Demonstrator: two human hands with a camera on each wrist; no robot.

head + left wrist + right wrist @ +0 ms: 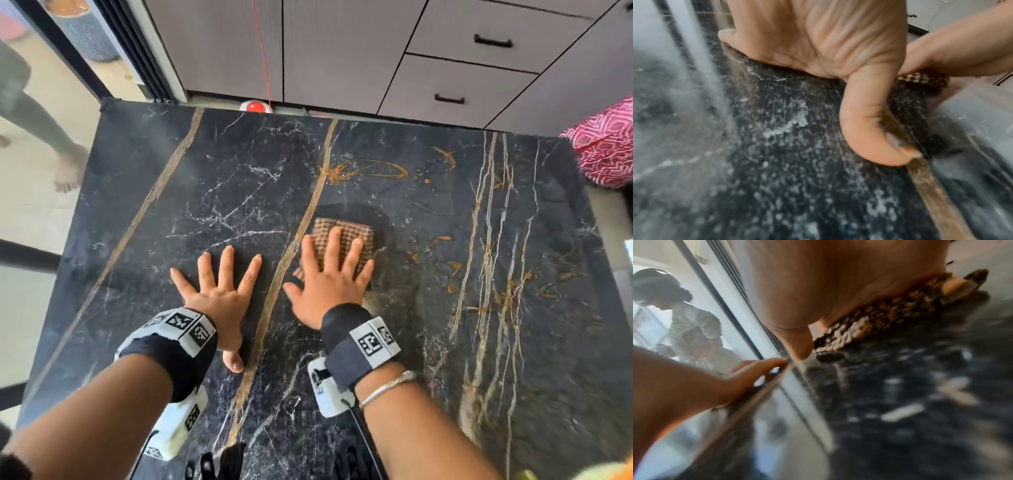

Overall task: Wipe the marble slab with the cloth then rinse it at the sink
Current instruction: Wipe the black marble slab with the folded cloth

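Both hands lie flat on the marble slab (171,212) — left hand (219,294) bare, right hand (329,284) pressing the cloth (352,233) mid-surface — orange smears (370,169) remain, rinsing undone.

We cannot see most of the cloth (346,236), because the right hand (329,291) lies flat on top of it. The near part of the marble slab (171,192) is cut off by the bottom edge of the head view. In both wrist views the slab looks smeared and fuzzy. On the far left, behind glass, a person (692,327) looks hazy. On the far right, a pink patterned thing (606,150) is cut off, and we cannot tell what it is.
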